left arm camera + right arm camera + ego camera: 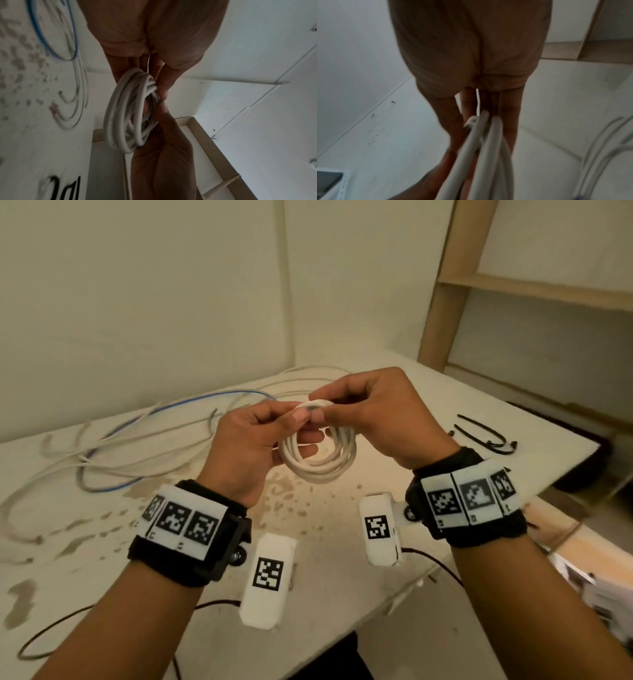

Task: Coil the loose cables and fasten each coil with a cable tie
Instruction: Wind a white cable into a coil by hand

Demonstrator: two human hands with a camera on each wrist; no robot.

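Note:
A white cable coil [318, 455] of several loops hangs in the air above the table, held at its top by both hands. My left hand [260, 436] pinches the coil's top from the left, with fingers curled inside the loops. My right hand [370, 412] pinches the same spot from the right. The fingertips of both hands meet there. The left wrist view shows the coil [130, 112] side on between the two hands. In the right wrist view the coil's strands [481, 155] run down from my fingers. Black cable ties [486, 434] lie on the table at the right.
Loose white cables [113, 453] and a blue cable [113, 487] sprawl over the left and back of the stained white table [325, 577]. A wooden shelf frame [445, 285] stands at the back right. A thin black wire [61, 628] trails over the table's front edge.

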